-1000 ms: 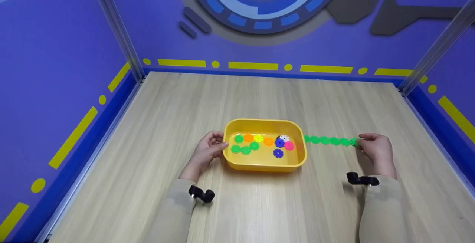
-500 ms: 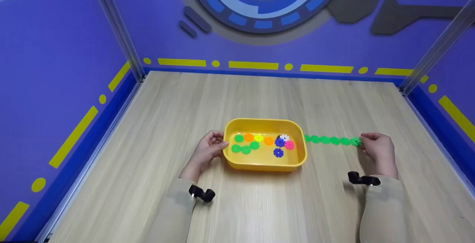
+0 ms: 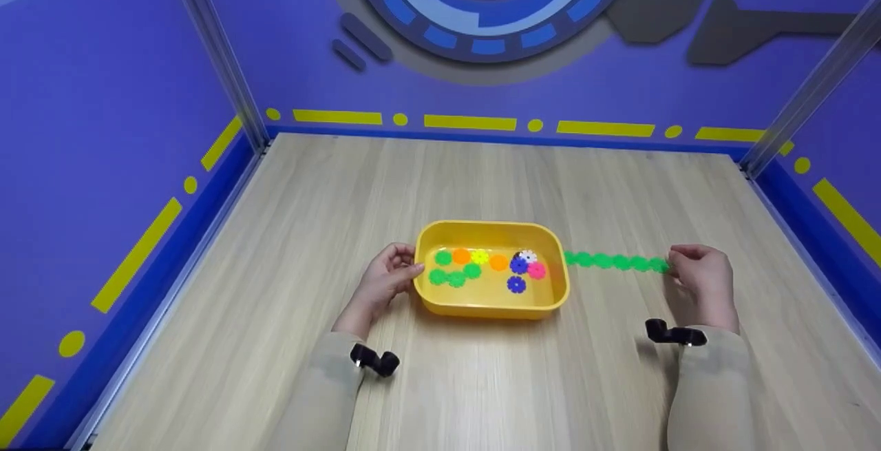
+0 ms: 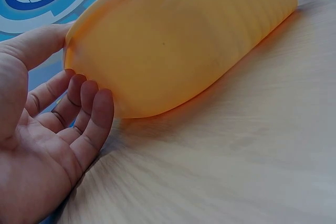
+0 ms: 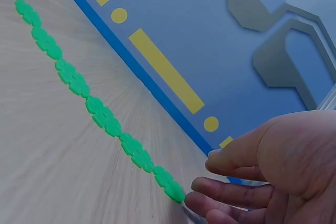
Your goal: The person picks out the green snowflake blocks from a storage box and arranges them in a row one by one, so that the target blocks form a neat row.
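Note:
A yellow plastic bin (image 3: 492,310) stands on the table with several notched snowflake discs inside. Green discs (image 3: 455,278) lie at its left end, and blue discs (image 3: 516,284) at its right. My left hand (image 3: 387,279) grips the bin's left end, thumb over the rim and fingertips against the outer wall (image 4: 173,45). To the right of the bin, a straight chain of green snowflake discs (image 3: 611,261) lies on the table. At the chain's right end is my right hand (image 3: 703,275). In the right wrist view its thumb and fingers stand apart, with fingertips (image 5: 197,203) close beside the last disc.
A wooden tabletop (image 3: 440,375) spreads around the bin and chain. Blue printed panels (image 3: 117,127) with yellow dashes stand at the back and both sides, joined by metal posts (image 3: 220,51). Each sleeve carries a black wrist camera mount (image 3: 374,360).
My right hand has shifted slightly right, away from the end disc that its fingertips were on. That disc now shows more fully and lies flatter. Left hand and bin hold still.

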The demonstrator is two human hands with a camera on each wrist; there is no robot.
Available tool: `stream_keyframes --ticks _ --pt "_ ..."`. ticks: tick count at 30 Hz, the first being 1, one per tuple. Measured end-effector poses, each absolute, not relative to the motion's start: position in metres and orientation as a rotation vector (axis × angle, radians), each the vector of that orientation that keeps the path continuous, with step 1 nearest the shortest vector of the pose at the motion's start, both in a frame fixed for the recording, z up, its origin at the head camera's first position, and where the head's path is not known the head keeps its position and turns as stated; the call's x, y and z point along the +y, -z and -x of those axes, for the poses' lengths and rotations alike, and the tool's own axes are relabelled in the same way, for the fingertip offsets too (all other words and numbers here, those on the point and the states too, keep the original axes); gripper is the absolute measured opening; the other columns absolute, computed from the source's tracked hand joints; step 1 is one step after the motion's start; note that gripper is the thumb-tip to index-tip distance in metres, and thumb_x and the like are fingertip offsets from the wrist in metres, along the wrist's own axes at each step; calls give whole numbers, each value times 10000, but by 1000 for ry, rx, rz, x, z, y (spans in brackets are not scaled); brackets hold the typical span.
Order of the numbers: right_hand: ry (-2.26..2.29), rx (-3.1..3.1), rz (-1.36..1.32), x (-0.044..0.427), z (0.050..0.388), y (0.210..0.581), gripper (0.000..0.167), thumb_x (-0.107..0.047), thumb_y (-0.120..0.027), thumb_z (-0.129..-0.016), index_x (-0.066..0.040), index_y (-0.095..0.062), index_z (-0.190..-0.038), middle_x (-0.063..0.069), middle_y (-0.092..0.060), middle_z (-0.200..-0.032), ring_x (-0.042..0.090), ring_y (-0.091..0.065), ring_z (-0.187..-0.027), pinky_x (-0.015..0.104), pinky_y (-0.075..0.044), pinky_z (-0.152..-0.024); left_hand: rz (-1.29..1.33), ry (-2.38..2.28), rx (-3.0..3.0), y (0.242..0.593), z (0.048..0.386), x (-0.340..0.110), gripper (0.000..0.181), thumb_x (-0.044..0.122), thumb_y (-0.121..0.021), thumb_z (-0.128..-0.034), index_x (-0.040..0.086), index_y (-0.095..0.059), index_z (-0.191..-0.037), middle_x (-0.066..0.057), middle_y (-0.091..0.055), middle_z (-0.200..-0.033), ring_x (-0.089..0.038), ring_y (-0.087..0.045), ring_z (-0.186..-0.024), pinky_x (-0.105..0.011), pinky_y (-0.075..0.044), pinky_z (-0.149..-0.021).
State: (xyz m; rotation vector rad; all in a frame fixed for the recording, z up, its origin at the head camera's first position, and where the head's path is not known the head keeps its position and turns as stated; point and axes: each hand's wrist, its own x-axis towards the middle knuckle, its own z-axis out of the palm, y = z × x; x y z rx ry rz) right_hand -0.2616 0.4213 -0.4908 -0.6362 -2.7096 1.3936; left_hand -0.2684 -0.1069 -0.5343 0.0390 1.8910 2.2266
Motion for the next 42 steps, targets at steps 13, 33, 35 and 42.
stream_keyframes --ticks 13,33,35,42 --pt "-1589 -2642 548 408 264 480 510 -261 -568 -1036 60 -523 -1430 -222 -615 -876 -76 -662 -774 197 -585 -751 -66 -2237 1881 535 266 -107 368 57 -714 -922 -4 -538 -1240 -33 -568 -1010 -146 -555 -873 -242 -487 -615" --pt "-1592 -2705 258 378 264 459 526 -336 -575 -1047 29 -536 -1424 -210 -661 -987 -70 -677 -862 139 -550 -780 -53 -2238 1889 534 267 -107 364 55 -726 -910 4 -549 -1223 -33 -565 -1012 -154 -547 -895 -239 -489 -614" --pt "-1599 -2701 227 376 263 457 528 -333 -578 -1047 37 -535 -1422 -210 -669 -984 -67 -682 -864 136 -549 -778 -50 -2239 1889 534 267 -107 361 50 -726 -909 3 -550 -1221 -31 -565 -1008 -149 -549 -888 -237 -488 -612" --pt "-1626 -2703 183 366 264 452 518 -324 -577 -1049 29 -529 -1426 -219 -677 -975 -58 -688 -878 131 -542 -792 -52 -2239 1888 534 267 -107 371 40 -722 -909 2 -548 -1234 -28 -562 -1008 -133 -563 -837 -237 -495 -617"
